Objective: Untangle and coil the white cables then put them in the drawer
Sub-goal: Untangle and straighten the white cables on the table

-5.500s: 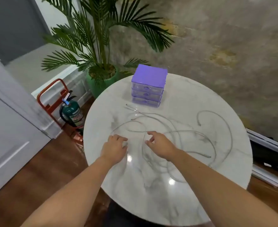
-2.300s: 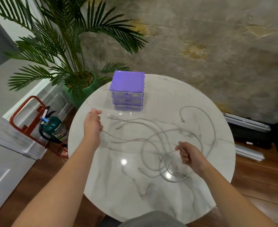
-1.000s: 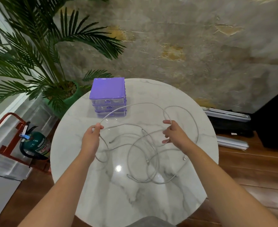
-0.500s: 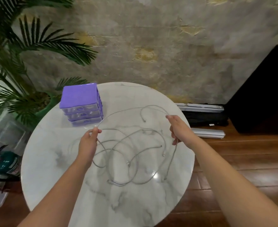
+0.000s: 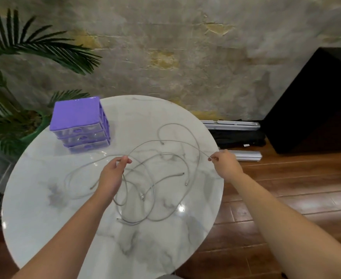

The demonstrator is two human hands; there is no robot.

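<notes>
Seen from the head camera, looking forward and down, a round white marble-patterned table (image 5: 44, 218) fills the middle of the view. A loose tangle of white cables (image 5: 155, 190) lies spread across its centre and right half, the strands looping over one another, with several small plug ends showing among them. The left hand (image 5: 113, 174) reaches in from the lower left, and its thumb and forefinger pinch one strand, lifted a little off the tabletop. The right hand (image 5: 225, 164) reaches in from the lower right and hovers at the table's right edge; its fingertips pinch what appears to be the end of a cable, though that end is too small to make out clearly. A thin strand runs in a shallow arc between the two hands. At the back left of the table stands a small purple drawer unit (image 5: 79, 125) with three clear-fronted drawers, all closed, well apart from the cables. No writing or brand mark can be read on any of these things. Behind the table on the left is a potted palm (image 5: 14, 101) in a green pot, and behind it a mottled grey wall (image 5: 185, 57). On the right, a wooden floor (image 5: 286, 188) shows beside a large black box (image 5: 316, 109).
</notes>
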